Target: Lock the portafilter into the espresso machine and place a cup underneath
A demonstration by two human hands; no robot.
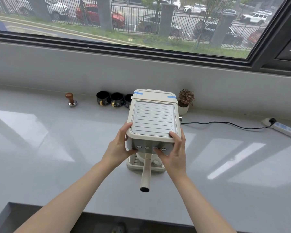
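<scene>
A cream espresso machine (152, 118) stands on the grey counter (57, 148). Its portafilter sits under the front panel, and the cream handle (145, 174) points straight toward me. A white cup (155, 161) rests on the drip tray (133, 165) beneath it, mostly hidden. My left hand (120, 146) grips the machine's front left corner. My right hand (173, 151) holds the front right corner, thumb on the top plate and a finger on the button row (147, 147).
Three black cups (116, 100) stand in a row behind the machine on the left, beside a wooden-handled tamper (71, 100). A small potted plant (185, 101) sits at the back right. A black cord (225, 124) runs to a power strip (282, 128).
</scene>
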